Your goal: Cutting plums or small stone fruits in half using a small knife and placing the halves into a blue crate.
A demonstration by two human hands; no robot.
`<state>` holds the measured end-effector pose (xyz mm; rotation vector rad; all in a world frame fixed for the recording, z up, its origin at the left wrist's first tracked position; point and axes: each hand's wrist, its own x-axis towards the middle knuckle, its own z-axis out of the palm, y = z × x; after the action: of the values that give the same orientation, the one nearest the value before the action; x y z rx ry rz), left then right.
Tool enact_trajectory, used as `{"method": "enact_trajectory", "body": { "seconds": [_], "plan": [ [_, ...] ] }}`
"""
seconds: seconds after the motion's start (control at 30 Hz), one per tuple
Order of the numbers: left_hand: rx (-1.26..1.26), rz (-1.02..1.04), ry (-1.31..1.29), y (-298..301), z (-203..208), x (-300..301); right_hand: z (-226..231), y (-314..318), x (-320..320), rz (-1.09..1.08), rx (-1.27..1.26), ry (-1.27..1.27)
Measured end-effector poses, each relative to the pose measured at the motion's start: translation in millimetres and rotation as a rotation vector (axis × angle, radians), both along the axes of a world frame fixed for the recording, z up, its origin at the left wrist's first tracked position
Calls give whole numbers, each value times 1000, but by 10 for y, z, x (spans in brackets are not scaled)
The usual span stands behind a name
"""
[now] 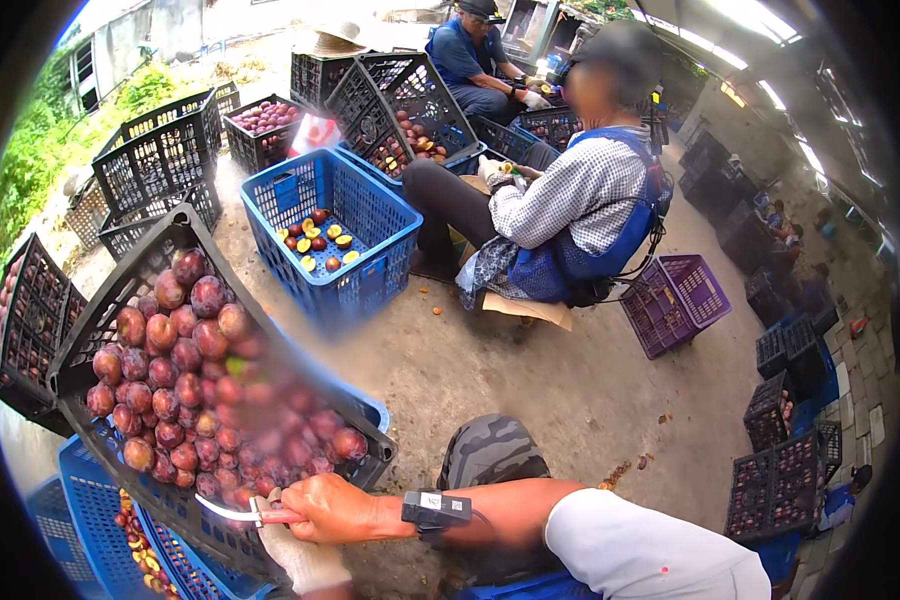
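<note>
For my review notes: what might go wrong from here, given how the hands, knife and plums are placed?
1. The right hand grips a curved knife close beside the gloved left hand; a slip might nick the left fingers.
2. The black crate looks tilted, with plums heaped loosely near its rim, so a bump could roll some out.

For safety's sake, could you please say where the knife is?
In the head view, the knife is at lower left, in the right hand, by the near edge of the black plum crate.
</note>
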<state>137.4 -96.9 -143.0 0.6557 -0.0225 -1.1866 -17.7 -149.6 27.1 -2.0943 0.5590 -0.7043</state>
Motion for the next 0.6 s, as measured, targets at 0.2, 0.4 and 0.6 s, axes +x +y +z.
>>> {"method": "enact_trajectory", "body": {
  "seconds": [0.2,0.4,0.6],
  "plan": [
    [37,-33,69,140,1564,-68,238,-364,-293,171,9,99],
    [113,29,255,38,1949,-450,620,-226,-503,-19,252,83],
    [132,18,190,22,1838,-597,457,-133,-357,96,243,38]
  ]
}}
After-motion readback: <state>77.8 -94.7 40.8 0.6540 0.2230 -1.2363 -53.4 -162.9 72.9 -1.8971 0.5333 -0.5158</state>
